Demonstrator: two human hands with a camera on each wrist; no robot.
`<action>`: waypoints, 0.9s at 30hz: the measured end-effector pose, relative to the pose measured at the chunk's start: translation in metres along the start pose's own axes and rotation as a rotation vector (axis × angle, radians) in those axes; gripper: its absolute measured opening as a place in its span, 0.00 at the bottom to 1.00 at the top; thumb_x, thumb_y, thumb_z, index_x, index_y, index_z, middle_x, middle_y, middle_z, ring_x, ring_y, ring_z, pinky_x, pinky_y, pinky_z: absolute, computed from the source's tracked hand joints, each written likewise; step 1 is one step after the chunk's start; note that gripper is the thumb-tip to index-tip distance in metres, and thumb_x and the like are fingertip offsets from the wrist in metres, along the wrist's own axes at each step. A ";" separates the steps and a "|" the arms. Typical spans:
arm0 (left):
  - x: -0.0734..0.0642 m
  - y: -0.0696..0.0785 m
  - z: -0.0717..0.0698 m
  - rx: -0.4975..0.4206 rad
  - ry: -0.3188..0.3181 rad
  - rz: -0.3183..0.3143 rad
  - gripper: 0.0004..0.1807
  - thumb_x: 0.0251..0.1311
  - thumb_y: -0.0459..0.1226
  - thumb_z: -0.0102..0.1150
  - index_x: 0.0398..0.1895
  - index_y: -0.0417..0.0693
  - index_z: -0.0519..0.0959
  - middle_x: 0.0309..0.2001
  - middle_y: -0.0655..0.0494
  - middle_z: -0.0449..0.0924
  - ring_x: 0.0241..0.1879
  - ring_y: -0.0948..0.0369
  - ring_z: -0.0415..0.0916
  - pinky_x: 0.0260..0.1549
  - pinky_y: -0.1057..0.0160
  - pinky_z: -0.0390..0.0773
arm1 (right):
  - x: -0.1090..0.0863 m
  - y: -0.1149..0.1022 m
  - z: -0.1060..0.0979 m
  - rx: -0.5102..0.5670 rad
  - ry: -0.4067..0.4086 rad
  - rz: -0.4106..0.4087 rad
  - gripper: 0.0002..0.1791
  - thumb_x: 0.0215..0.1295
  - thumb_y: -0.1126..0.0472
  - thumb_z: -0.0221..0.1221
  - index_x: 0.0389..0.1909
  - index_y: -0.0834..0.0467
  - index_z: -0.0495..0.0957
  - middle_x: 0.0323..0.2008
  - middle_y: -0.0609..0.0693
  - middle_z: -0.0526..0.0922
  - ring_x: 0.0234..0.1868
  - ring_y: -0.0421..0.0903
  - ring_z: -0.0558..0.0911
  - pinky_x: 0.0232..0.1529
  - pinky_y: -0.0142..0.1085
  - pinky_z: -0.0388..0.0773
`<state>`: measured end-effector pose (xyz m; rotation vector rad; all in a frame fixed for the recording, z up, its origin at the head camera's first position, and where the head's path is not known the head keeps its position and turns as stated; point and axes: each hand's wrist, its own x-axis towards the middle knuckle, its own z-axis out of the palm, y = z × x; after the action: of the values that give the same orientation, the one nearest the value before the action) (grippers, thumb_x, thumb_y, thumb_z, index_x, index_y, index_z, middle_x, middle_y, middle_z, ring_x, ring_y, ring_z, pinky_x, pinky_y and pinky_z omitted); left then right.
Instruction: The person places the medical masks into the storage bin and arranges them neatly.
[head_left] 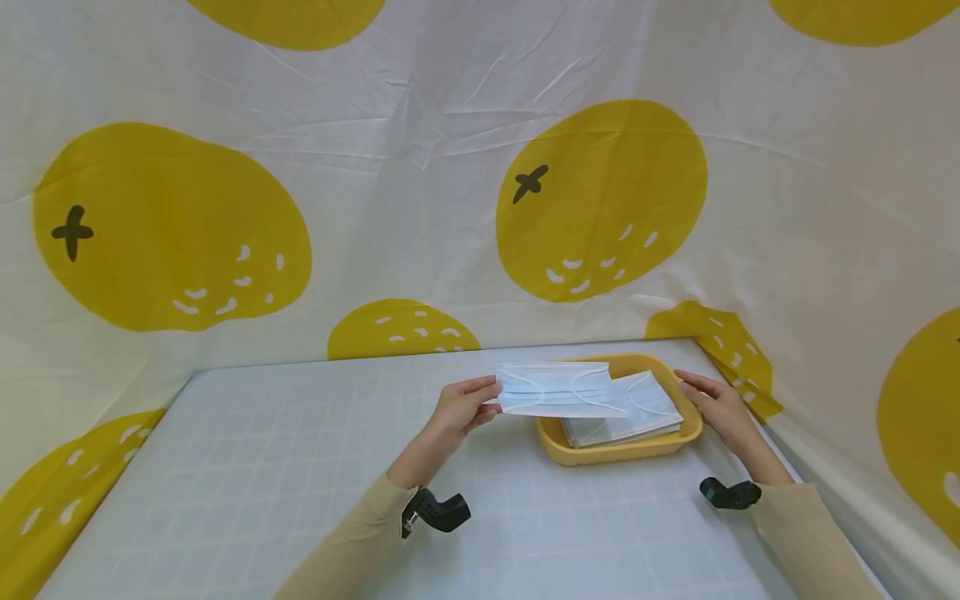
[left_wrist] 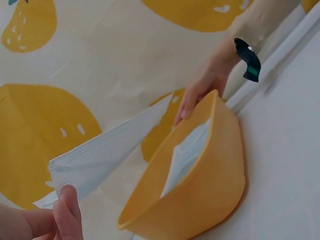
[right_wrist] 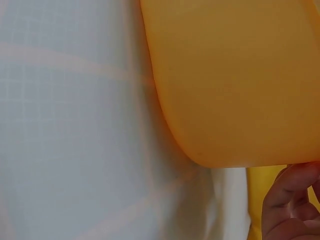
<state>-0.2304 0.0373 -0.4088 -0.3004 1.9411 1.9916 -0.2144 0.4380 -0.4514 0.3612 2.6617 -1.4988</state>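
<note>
A light blue face mask (head_left: 555,390) with white ear loops hangs level in the air, pinched at its left end by my left hand (head_left: 467,408). The thumb and fingers also show at the mask's near end (left_wrist: 90,172) in the left wrist view. Below and right of it, a yellow plastic basket (head_left: 551,448) holds a stack of similar masks (head_left: 637,408), partly covered by the raised one. My right hand (head_left: 723,412) grips the basket's right end at the rim. In the right wrist view, the fingers (right_wrist: 292,192) meet the basket's edge (right_wrist: 235,115).
The basket stands on a table with a pale checked cloth (head_left: 300,467), near its back right corner. A white curtain (head_left: 405,183) printed with large yellow fruit hangs behind and at the sides. Each wrist carries a black camera mount (head_left: 442,510).
</note>
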 end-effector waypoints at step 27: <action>0.014 -0.013 0.054 -0.090 -0.060 0.073 0.18 0.61 0.33 0.61 0.54 0.37 0.79 0.27 0.57 0.81 0.21 0.70 0.77 0.29 0.73 0.82 | -0.004 -0.005 0.004 0.038 0.041 0.025 0.36 0.71 0.41 0.47 0.70 0.62 0.60 0.70 0.66 0.61 0.60 0.51 0.70 0.39 0.14 0.74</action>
<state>-0.2338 0.0926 -0.4242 -0.1923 1.8547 2.1135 -0.2119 0.4317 -0.4487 0.4306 2.6518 -1.5534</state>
